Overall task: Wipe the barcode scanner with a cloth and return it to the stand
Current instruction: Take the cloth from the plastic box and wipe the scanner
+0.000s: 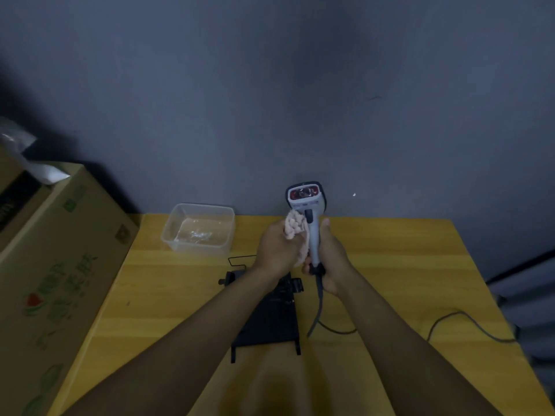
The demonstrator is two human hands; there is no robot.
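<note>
My right hand (332,259) grips the handle of a grey barcode scanner (306,199), held upright above the table with its red-lit window facing me. A pink cloth (295,228) is bunched in my left hand (277,250) and pressed against the left side of the scanner's handle, just under the head. The scanner's dark cable (319,301) hangs from the handle's base and trails right across the table. Beneath my forearms lies the black stand (270,322), partly hidden by my left arm.
A clear plastic tub (199,228) with a little water stands at the back left of the yellow wooden table (405,265). A large cardboard box (60,265) rises left of the table. A grey wall is close behind.
</note>
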